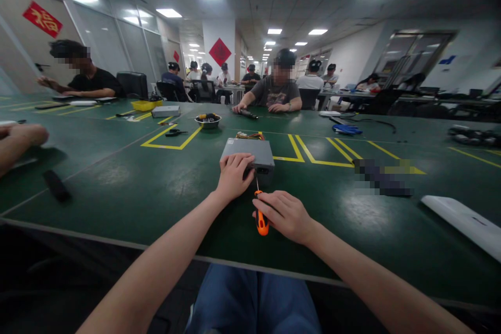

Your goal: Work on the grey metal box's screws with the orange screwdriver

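Note:
A grey metal box [254, 150] with a socket in its near face and coloured wires behind it sits on the green table [176, 209]. My left hand [235, 175] grips the box's near left corner, fingers over the top and thumb against the near face. Below it, my right hand [287, 214] holds an orange and black screwdriver [262, 222] by the handle. The screwdriver's thin shaft points away from me, up to the near face of the box; its tip is too small to make out.
A metal bowl [208, 121] of small items stands beyond, left of the box. At right lie a dark pouch [381, 177] and a white panel [465, 222]. A black object [57, 186] and another person's hand [23, 138] are at left. Opposite sits a person [276, 88].

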`<action>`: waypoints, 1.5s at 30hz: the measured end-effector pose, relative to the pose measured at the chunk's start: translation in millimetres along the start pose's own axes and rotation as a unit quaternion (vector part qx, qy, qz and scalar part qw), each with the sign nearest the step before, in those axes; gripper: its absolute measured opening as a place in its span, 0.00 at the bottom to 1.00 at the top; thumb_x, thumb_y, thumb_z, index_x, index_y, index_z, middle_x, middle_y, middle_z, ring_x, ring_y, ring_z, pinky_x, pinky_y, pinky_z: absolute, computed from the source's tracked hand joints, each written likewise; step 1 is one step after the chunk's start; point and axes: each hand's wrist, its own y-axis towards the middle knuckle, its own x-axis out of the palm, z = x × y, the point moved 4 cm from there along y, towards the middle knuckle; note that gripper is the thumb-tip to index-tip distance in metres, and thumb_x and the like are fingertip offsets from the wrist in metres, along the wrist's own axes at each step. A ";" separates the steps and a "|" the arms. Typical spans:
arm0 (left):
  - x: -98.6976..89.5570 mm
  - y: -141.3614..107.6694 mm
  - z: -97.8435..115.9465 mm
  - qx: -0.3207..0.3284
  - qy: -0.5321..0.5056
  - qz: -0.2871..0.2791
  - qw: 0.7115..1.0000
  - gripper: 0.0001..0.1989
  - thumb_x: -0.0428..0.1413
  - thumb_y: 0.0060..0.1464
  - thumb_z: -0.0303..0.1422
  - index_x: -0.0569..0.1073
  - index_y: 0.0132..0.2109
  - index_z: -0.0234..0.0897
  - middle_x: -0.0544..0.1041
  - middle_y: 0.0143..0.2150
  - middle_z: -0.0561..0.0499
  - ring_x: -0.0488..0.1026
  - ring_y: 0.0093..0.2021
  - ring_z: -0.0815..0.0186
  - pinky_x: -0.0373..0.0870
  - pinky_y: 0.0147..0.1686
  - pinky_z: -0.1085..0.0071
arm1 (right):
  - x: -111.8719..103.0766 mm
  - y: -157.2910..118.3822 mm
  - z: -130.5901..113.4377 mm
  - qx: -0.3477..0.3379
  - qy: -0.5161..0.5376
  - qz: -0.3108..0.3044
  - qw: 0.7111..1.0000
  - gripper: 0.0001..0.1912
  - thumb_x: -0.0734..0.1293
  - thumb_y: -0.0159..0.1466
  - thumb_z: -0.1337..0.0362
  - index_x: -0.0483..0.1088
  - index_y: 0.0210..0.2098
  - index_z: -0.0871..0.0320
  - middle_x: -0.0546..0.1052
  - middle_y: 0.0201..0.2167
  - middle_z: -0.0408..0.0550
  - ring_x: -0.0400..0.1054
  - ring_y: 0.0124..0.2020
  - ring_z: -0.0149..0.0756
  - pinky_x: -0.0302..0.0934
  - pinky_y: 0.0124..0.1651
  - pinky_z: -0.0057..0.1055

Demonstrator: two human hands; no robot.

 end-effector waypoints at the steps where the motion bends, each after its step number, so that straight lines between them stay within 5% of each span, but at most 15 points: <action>1: 0.2 0.0 0.0 -0.001 0.000 0.000 1.000 0.14 0.51 0.55 0.33 0.68 0.49 0.43 0.71 0.52 0.50 0.64 0.53 0.61 0.52 0.52 0.60 | -0.3 1.4 -0.8 -0.004 0.004 -0.003 1.000 0.11 0.60 0.64 0.71 0.68 0.44 0.63 0.76 0.39 0.53 0.71 0.38 0.34 0.66 0.42 0.31; 18: -0.9 -0.4 -0.1 -0.004 -0.005 0.000 1.000 0.14 0.51 0.55 0.33 0.68 0.49 0.44 0.72 0.51 0.50 0.64 0.53 0.61 0.52 0.52 0.59 | -25.7 -19.3 14.6 -0.039 0.010 0.030 0.999 0.12 0.65 0.60 0.73 0.67 0.44 0.67 0.75 0.37 0.54 0.71 0.37 0.33 0.69 0.41 0.30; 45: 0.4 -0.3 -0.3 -0.008 -0.004 -0.004 1.000 0.14 0.51 0.55 0.33 0.68 0.49 0.44 0.72 0.51 0.50 0.64 0.53 0.60 0.52 0.52 0.59 | -15.4 -20.8 22.5 0.021 0.039 -0.007 0.999 0.11 0.61 0.62 0.71 0.66 0.44 0.63 0.74 0.41 0.55 0.70 0.37 0.35 0.68 0.40 0.33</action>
